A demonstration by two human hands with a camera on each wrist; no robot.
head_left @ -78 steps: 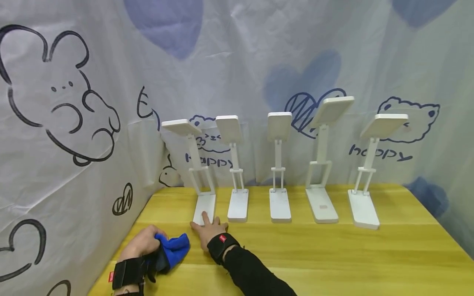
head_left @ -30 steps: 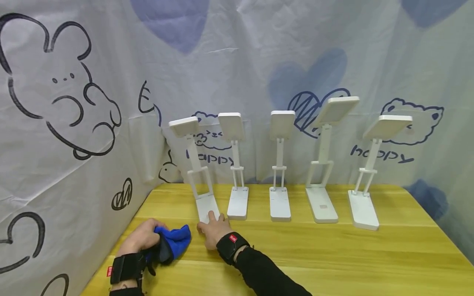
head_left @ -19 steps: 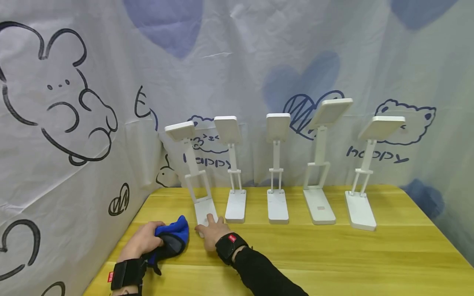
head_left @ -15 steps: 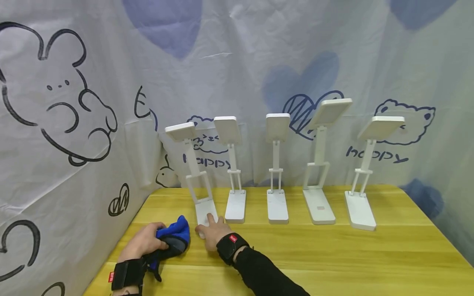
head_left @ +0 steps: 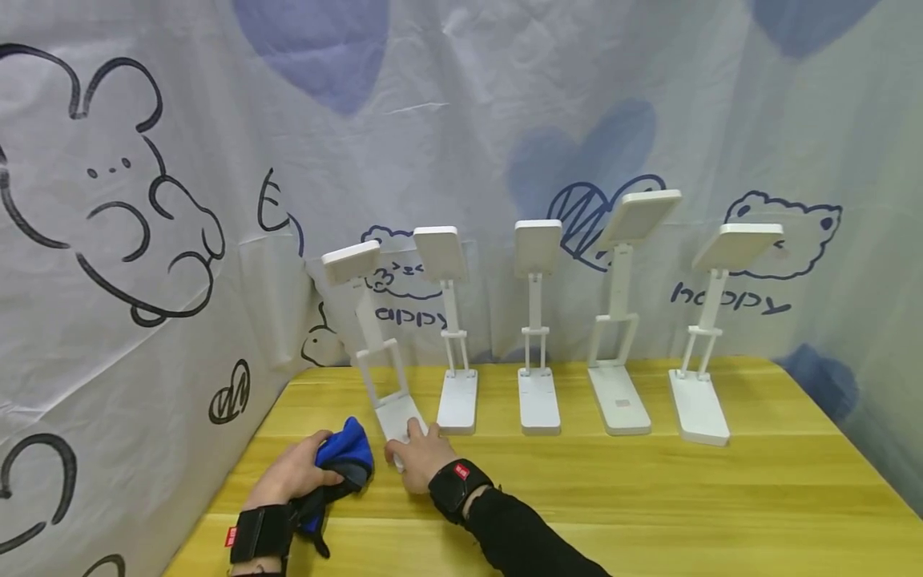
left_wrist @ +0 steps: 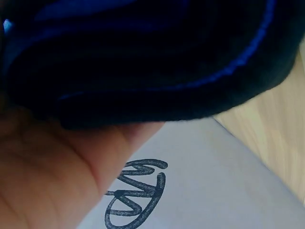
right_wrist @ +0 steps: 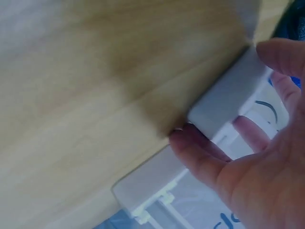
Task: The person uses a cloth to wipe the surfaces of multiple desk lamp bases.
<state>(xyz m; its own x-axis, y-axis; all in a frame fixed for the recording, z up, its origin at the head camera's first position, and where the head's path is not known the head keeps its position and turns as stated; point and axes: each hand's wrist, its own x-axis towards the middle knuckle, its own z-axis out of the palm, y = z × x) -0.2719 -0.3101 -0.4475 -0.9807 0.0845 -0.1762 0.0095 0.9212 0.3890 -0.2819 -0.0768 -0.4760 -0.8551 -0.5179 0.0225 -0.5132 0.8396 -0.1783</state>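
My left hand (head_left: pixel 288 473) holds a bunched blue and dark grey cloth (head_left: pixel 346 450) above the table's left part. Folded layers of the cloth fill the top of the left wrist view, over the palm. To its right, my right hand (head_left: pixel 420 462) grips the front end of the leftmost white desk lamp (head_left: pixel 366 324) by its base. In the right wrist view the thumb and fingers lie at opposite sides of that lamp base (right_wrist: pixel 231 90). The lamp stands unfolded, its base angled with the front end toward the right.
More unfolded white lamps stand in a row to the right: one close by (head_left: pixel 458 401), then a middle lamp (head_left: pixel 539 401), a taller lamp (head_left: pixel 620 397) and the rightmost lamp (head_left: pixel 699 405). A printed curtain (head_left: pixel 469 104) borders the yellow wood-grain table (head_left: pixel 613 505) behind and at left.
My right hand has drawn the leftmost lamp's base nearer and rightward, turning the lamp; its fingers lay flatter on the base before. The left hand has shifted right, and the cloth is folded differently.
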